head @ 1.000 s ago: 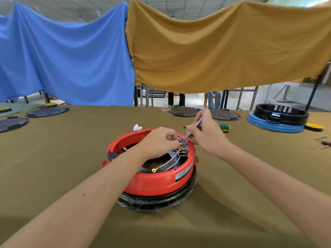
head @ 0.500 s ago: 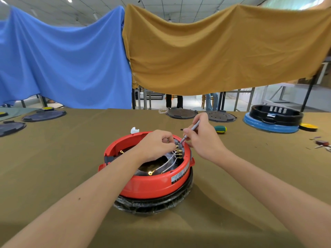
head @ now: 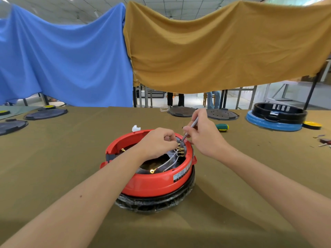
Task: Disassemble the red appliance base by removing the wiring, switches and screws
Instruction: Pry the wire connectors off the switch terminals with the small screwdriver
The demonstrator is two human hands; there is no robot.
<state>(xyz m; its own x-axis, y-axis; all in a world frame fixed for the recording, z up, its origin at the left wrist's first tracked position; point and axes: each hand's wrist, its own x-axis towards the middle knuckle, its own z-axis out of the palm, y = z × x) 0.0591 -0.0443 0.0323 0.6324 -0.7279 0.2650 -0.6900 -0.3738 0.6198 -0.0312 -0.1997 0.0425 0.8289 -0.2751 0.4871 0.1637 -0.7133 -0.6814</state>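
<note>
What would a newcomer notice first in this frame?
The round red plastic appliance base sits mid-table on the olive cloth, both hands working inside its far rim. The right hand holds a thin grey metal tool to the brass-tipped white wires; the left hand pinches beside them. Blue and mustard drapes hang behind.

Your left hand (head: 157,142) pinches the brass terminals (head: 180,149) inside the red base (head: 154,183); your right hand (head: 204,135) angles a grey tool (head: 191,127) onto them.

Both your bare forearms reach forward and meet. Your left hand (head: 157,143) is curled, fingertips pinched together; your right hand (head: 203,134) grips like a pen.
</note>
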